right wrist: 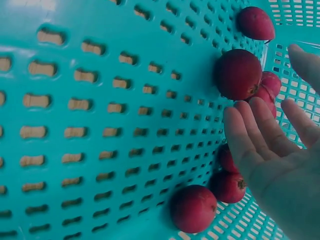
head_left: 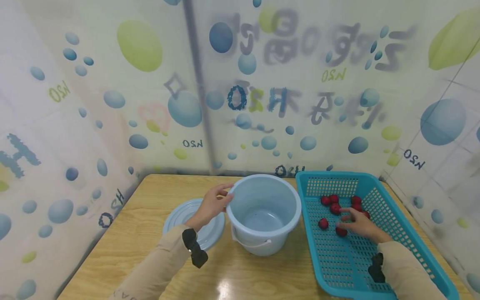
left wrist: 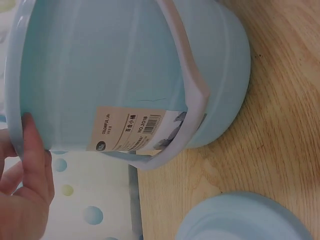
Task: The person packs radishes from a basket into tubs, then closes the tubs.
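Observation:
My left hand point(head_left: 211, 206) holds the rim of a light blue bucket point(head_left: 249, 241), pinching it at its left side. The bucket stands upright, and its inside shows nothing but the bottom. In the left wrist view the bucket's pale handle point(left wrist: 192, 82) hangs over a printed label point(left wrist: 127, 129). On the right, my right hand point(head_left: 360, 225) reaches into a teal plastic basket point(head_left: 350, 266) with its fingers spread. Several small red fruits point(head_left: 323, 223) lie on the basket's floor. In the right wrist view the fingertips are beside a dark red fruit point(right wrist: 237, 75), with nothing held.
A light blue round lid point(head_left: 180, 221) lies on the wooden table point(head_left: 123, 246) left of the bucket. The basket stands close to the bucket's right side. A patterned curtain point(head_left: 247, 137) borders the table at the back and sides.

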Demonstrator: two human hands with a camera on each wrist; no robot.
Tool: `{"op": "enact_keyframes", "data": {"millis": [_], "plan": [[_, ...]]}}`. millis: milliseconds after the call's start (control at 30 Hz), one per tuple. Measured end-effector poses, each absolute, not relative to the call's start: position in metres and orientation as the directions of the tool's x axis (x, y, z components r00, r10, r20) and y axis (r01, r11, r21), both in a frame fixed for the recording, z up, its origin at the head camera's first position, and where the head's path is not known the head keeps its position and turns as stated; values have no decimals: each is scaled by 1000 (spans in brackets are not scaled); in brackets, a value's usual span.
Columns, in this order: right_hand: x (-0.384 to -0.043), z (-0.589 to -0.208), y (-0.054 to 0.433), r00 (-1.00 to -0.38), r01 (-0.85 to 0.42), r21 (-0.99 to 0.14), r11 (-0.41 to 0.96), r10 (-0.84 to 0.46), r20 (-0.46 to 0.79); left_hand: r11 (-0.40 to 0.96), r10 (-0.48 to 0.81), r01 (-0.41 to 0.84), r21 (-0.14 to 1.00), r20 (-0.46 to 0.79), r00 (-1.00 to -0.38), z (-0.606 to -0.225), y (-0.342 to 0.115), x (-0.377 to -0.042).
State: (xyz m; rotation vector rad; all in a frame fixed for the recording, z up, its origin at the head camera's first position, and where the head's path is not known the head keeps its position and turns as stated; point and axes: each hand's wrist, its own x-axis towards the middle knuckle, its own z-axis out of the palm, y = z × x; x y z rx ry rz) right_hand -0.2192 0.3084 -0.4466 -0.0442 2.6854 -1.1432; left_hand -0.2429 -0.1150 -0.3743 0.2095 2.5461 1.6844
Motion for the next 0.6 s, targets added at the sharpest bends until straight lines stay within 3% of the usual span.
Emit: {"op": "enact_keyframes", "data": {"millis": [600], "plan": [[-218,-454,308,-962,99,-690,717,-109,-251,368,171,47,929,-17,-985,-374,-116,-242]]}}
